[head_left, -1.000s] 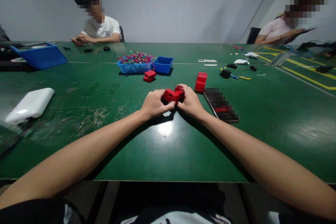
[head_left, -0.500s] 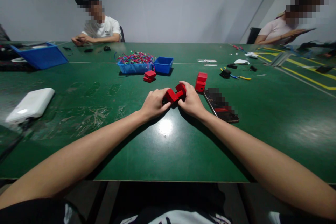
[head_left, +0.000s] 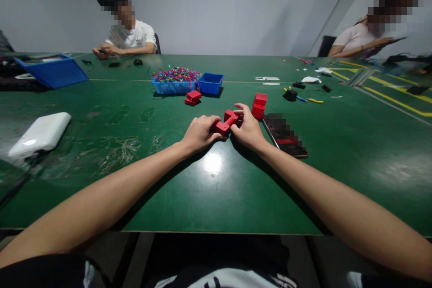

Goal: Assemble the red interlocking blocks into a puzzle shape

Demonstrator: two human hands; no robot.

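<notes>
A red notched block [head_left: 230,118], with a step-shaped cutout, is between my two hands just above the green table. My left hand [head_left: 201,132] is closed on its left end, thumb in front. My right hand [head_left: 249,128] is at the right end, its thumb against the block and its index finger lifted away; its other fingers are partly hidden. Just beyond my right hand stands an upright red block [head_left: 259,105]. Farther back lies a small stack of red pieces [head_left: 193,97].
A phone [head_left: 285,136] lies right of my right hand. Behind are a blue bin of coloured wires [head_left: 173,86] and a smaller blue bin [head_left: 211,84]. A white device [head_left: 40,132] with a cable is at left. Two people sit across the table [head_left: 216,207].
The red block has turned between my hands, its notch facing differently. My right index finger has lifted off it, and the right hand's grip has loosened. My left hand stays nearly in place.
</notes>
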